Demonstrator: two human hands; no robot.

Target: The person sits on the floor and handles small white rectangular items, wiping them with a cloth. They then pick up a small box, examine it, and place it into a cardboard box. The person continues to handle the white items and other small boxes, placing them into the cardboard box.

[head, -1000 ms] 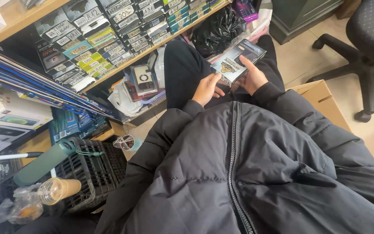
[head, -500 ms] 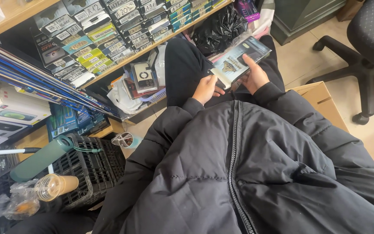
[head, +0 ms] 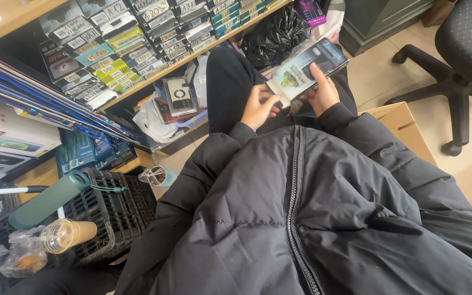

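Flat packaged box (head: pixel 307 68) held over the lap, just below the wooden shelf (head: pixel 192 54). Left hand (head: pixel 258 106) pinches its near-left corner; right hand (head: pixel 320 93) grips the right edge, thumb on top.

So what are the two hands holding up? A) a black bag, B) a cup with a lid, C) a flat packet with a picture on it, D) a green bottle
C: the left hand and the right hand both hold a flat printed packet above the lap, while the green bottle and the lidded cup lie apart on the black crate.
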